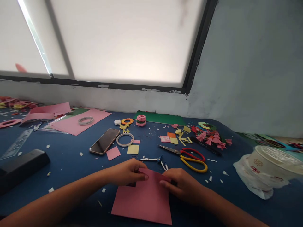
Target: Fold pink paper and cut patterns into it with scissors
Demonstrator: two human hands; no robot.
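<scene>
A sheet of pink paper (144,203) lies at the front of the table, its far edge lifted between both hands. My left hand (126,173) pinches the far left part of the sheet, with a small dark piece under its fingers that I cannot make out. On the far right edge, my right hand (182,183) closes thumb and fingers on the same paper. Just beyond the hands lies a blue-and-white compass-like tool (159,160), partly hidden. Scissors (187,156) with red and yellow handles rest open behind my right hand.
A phone (104,142), a tape roll (125,140) and small paper squares (133,149) lie beyond my left hand. A black stapler-like object (25,167) is at left. Folded paper pieces (210,135) and a white container (265,167) are at right. Paper scraps dot the table.
</scene>
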